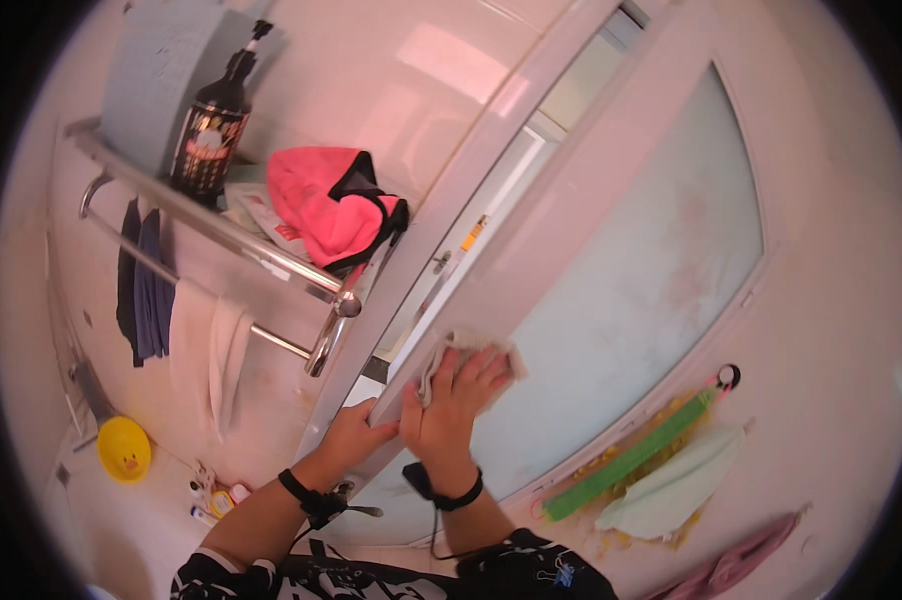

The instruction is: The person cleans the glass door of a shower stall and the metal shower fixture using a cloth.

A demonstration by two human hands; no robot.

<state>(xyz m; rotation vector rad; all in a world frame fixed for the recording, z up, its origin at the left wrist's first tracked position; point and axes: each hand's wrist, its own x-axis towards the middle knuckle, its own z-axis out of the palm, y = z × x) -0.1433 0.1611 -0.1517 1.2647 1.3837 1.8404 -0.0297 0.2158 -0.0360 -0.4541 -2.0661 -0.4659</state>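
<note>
A pale greyish cloth [499, 362] lies flat against the frame of a white door [571, 210] with a frosted glass panel [631, 290]. My right hand [446, 410] presses on that cloth, its fingers spread over it. Lower and to the left, my left hand [353, 440] holds the door's edge, thumb on the near side and the other fingers partly hidden behind it. Both wrists wear black bands. A metal door handle [345, 488] shows just beneath my left wrist.
On the left, a metal rack [211, 222] bears a dark pump bottle [214, 130] and a pink cloth with black trim [331, 205]. Towels [211, 340] hang below. A yellow basin [124, 450] stands lower left; a green strip [626, 455] and more cloths hang at right.
</note>
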